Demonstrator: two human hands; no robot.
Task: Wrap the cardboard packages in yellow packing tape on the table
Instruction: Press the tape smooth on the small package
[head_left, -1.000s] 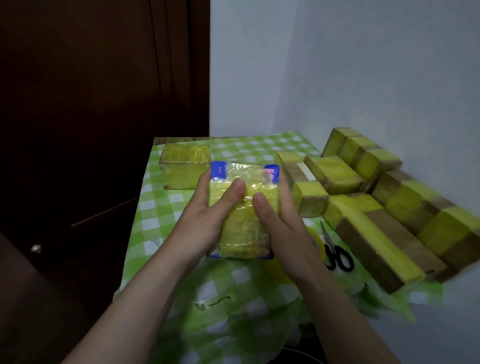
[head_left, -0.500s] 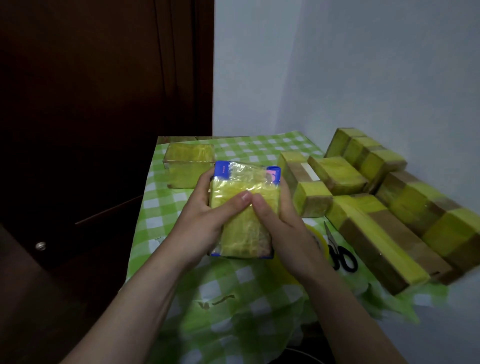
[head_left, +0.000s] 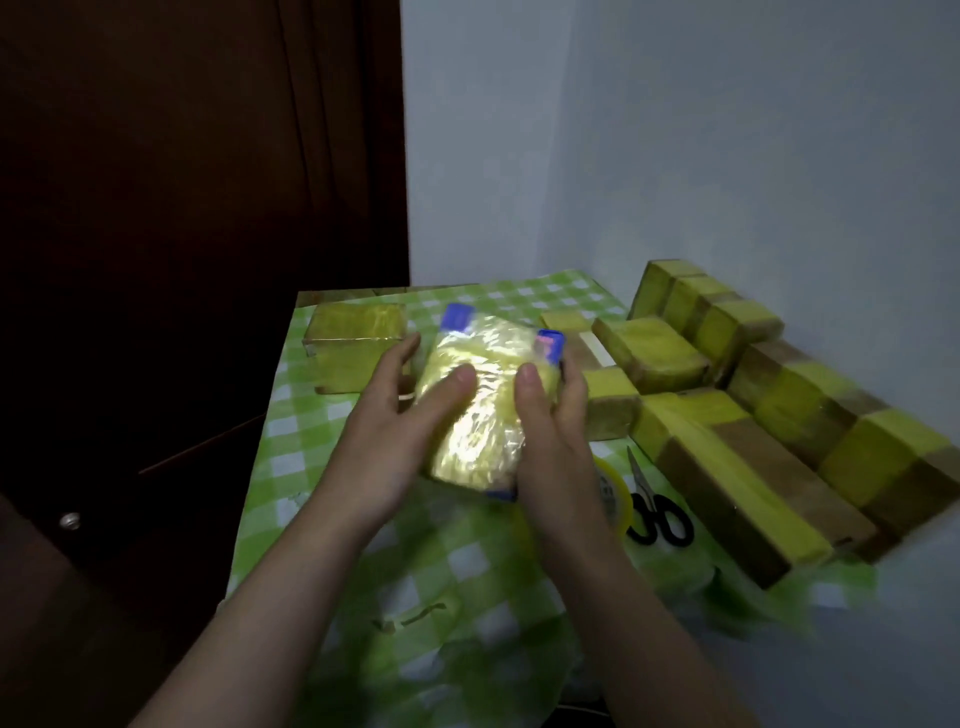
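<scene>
Head camera looks down on two bare forearms that come in from the bottom edge and meet in the middle of the frame. The left hand (head_left: 395, 441) is flat, its fingers straight and a little spread beside the left side of the package (head_left: 478, 415), and only its thumb lies on the top face. The right hand (head_left: 558, 452) holds the same package: the thumb presses on the top and the fingers are curled round the right edge. The package is covered in shiny yellow tape, with blue corners showing at its far end and near edge. It is turned a little slantwise and blurred, and I cannot tell if its underside touches the green-and-white checked tablecloth (head_left: 311, 457). Just right of the right wrist, partly hidden by it, lies a roll of yellow tape (head_left: 618, 499), and black-handled scissors (head_left: 660, 519) lie just beside the roll. Farther right, a group of taped boxes (head_left: 727, 483), yellow and brown, is packed along the pale wall (head_left: 675, 130). At the far left of the table one more yellow-wrapped box (head_left: 353, 348) stands apart. A dark brown door (head_left: 182, 208) fills the upper left of the frame.
</scene>
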